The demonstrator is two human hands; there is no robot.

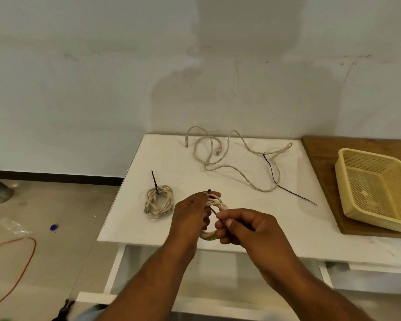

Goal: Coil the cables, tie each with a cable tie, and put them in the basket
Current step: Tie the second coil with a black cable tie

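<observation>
My left hand [191,214] grips a coiled cream cable [214,203] above the white table's front edge. A black cable tie [213,210] runs around that coil, and my right hand [243,225] pinches its tail just right of the coil. A second coiled cream cable [159,201] with a black tie sticking up lies on the table to the left. At the back lies a loose, uncoiled cream cable [229,156]. A spare black cable tie [287,184] rests across its right loop. The yellow mesh basket [377,188] stands empty at the right.
The basket sits on a wooden board [320,156] at the right of the white table [252,228]. The wall is close behind. On the floor to the left are an orange cord [21,262], a plastic bag, a small blue object and a grey container.
</observation>
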